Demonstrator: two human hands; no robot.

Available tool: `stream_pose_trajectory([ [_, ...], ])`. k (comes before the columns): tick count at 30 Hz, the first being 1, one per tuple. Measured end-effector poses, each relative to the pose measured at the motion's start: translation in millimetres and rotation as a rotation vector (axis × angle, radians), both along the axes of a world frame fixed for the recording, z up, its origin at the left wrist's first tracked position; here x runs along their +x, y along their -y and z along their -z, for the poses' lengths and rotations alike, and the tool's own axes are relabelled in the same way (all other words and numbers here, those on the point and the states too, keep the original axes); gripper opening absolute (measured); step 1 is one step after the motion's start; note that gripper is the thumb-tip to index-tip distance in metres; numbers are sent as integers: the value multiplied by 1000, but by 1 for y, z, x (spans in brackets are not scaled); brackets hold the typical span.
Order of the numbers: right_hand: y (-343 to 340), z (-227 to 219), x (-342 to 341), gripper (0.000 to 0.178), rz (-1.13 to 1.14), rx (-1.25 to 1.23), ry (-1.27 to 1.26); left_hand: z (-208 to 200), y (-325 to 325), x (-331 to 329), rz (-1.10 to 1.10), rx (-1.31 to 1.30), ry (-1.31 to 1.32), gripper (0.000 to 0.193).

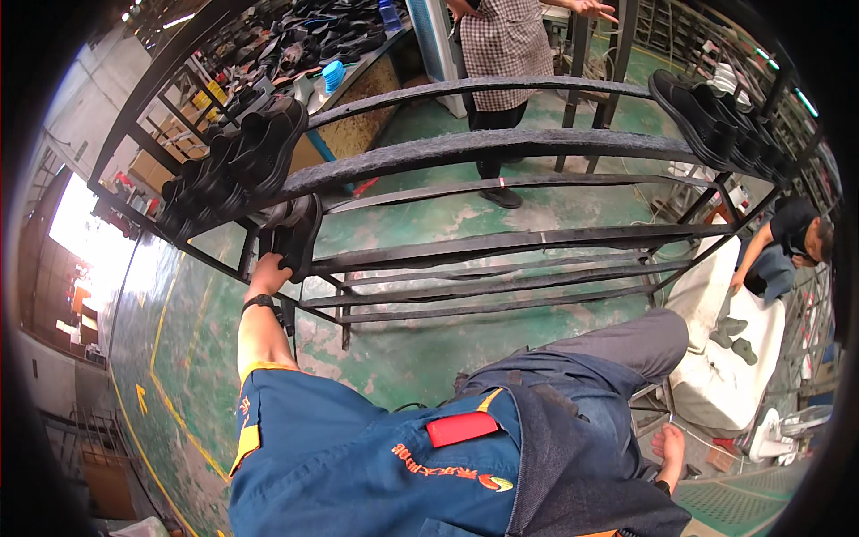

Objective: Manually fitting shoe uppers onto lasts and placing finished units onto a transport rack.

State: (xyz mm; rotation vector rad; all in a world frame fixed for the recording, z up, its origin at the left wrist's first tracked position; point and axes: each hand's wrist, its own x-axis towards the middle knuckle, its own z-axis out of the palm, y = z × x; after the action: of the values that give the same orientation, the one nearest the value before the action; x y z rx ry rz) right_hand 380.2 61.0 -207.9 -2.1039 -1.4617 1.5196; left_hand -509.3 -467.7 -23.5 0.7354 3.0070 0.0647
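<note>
My left hand [271,271] reaches out to the lower tier of a dark metal rack [537,240]. Its fingers are closed on the near end of a black shoe [303,234], which rests at the left end of that tier. Above it, on the upper tier, several black shoes [268,148] stand side by side. Low on the right, away from the rack, my right hand [668,445] hangs with its fingers curled and nothing visible in them.
More black shoes [702,116] stand at the rack's right end. Behind it are a person in a checked apron [506,49] and a bench heaped with dark shoes [295,45]. At right, another person [777,246] bends over a white-covered surface [707,380] with dark pieces on it.
</note>
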Motion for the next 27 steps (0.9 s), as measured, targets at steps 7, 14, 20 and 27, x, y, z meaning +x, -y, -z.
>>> stream_pose_trajectory([
  [7, 6, -9, -4, 30, 35, 57, -28, 28, -118, 72, 139, 199, -573, 64],
  [14, 4, -17, -21, 30, 18, 51, -20, -73, -333, 307, 1379, 514, -157, 40],
  [20, 9, -2, -6, 27, 60, 112, -90, -219, -518, 393, 1399, 848, -513, 67],
  [27, 0, 27, -4, 18, 48, 160, -111, -271, -703, 394, 969, 260, -18, 103],
])
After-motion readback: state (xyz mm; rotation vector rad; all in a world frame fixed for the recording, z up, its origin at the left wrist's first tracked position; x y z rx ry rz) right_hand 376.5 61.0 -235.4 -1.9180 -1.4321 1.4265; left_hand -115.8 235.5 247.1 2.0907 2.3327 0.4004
